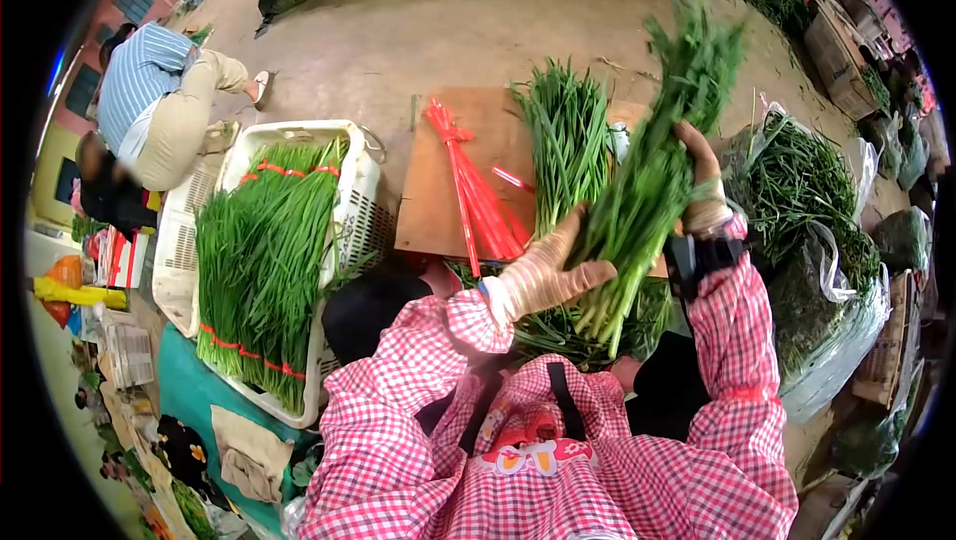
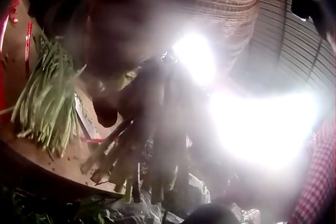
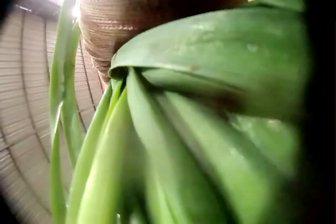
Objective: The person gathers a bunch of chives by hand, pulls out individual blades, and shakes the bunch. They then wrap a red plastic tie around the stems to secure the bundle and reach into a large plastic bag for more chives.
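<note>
I hold a loose bunch of green chives up in front of me, tilted, leaves at the top right and pale stalk ends low. My right hand grips it around the leafy upper half; leaves fill the right wrist view. Lower down, my left hand holds the stalk part, its thumb across the front. Cut stalk ends stick out below that hand in the left wrist view. Another bunch of chives lies on the brown board, beside red ties.
On the left, a white crate holds chives tied with red bands. A plastic bag of loose greens stands at right. More greens lie below my hands. Another person bends over at the far left.
</note>
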Available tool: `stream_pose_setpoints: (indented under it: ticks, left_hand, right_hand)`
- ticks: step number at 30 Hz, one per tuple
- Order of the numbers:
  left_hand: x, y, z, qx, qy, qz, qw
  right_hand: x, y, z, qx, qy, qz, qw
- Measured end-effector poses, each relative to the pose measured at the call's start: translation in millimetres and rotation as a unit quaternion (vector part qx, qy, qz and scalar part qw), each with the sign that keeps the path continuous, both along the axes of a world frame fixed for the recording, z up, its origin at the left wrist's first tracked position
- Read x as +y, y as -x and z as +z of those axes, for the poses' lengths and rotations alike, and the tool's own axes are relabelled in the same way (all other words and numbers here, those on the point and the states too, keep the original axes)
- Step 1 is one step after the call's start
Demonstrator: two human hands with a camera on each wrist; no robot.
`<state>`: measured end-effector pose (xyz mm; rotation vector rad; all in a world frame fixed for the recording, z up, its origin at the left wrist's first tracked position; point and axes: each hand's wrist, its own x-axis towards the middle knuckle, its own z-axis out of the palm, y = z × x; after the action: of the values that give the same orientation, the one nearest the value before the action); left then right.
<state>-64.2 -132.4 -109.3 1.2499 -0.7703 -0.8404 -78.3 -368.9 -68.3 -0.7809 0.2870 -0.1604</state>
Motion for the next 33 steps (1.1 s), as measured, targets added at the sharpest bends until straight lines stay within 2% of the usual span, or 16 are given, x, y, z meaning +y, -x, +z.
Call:
stream_pose_setpoints:
  ticks: [2, 4, 6, 7, 9, 10, 14, 15, 18, 19, 22, 23, 27, 31, 32, 33]
  left_hand:
    - [-3, -21, -25, -0.013, -0.047, 0.07, 0.996]
    - [-4, -39, -42, -0.024, -0.057, 0.122, 0.991]
    - [-6, -54, -56, -0.041, -0.091, 0.161, 0.982]
    - [-5, -60, -55, -0.081, -0.152, 0.18, 0.968]
    - [-6, -69, -61, -0.129, -0.278, 0.208, 0.929]
    - [-8, -72, -70, -0.118, -0.281, 0.217, 0.927]
    - [-16, -77, -114, -0.119, -0.285, 0.248, 0.918]
    - [-17, -77, -113, -0.142, -0.284, 0.256, 0.913]
    - [-19, -79, -105, -0.143, -0.294, 0.253, 0.911]
    - [-19, -78, -103, -0.138, -0.31, 0.253, 0.906]
    - [-20, -78, -103, -0.145, -0.345, 0.248, 0.894]
    - [-20, -78, -100, -0.143, -0.344, 0.249, 0.894]
    - [-22, -79, -99, -0.128, -0.362, 0.235, 0.893]
    - [-23, -82, -87, -0.131, -0.411, 0.214, 0.876]
    - [-25, -81, -81, -0.131, -0.423, 0.213, 0.871]
    - [-25, -81, -89, -0.145, -0.426, 0.226, 0.864]
  right_hand:
    - [3, -37, -3, 0.026, 0.018, 0.013, 0.999]
    - [-5, -76, -35, 0.035, 0.021, 0.032, 0.999]
    - [-11, -112, -75, 0.058, -0.054, 0.089, 0.993]
    - [3, -118, -70, 0.09, -0.032, 0.046, 0.994]
    - [3, -138, -100, 0.142, 0.032, 0.053, 0.988]
    - [5, -146, -110, 0.187, 0.087, 0.038, 0.978]
    - [24, -148, -122, 0.197, 0.133, -0.062, 0.969]
    - [8, -158, -162, 0.189, 0.214, -0.069, 0.956]
    - [13, -148, -137, 0.121, 0.239, -0.062, 0.962]
    - [8, -145, -127, 0.166, 0.308, -0.045, 0.936]
    - [-8, -142, -128, 0.12, 0.338, -0.004, 0.933]
    - [-11, -143, -132, 0.162, 0.454, -0.051, 0.875]
    - [-34, -125, -104, 0.155, 0.637, 0.026, 0.754]
    - [-41, -107, -78, 0.129, 0.66, 0.023, 0.74]
    - [-38, -100, -78, 0.105, 0.619, -0.008, 0.778]
    - [-33, -91, -74, 0.122, 0.604, 0.012, 0.788]
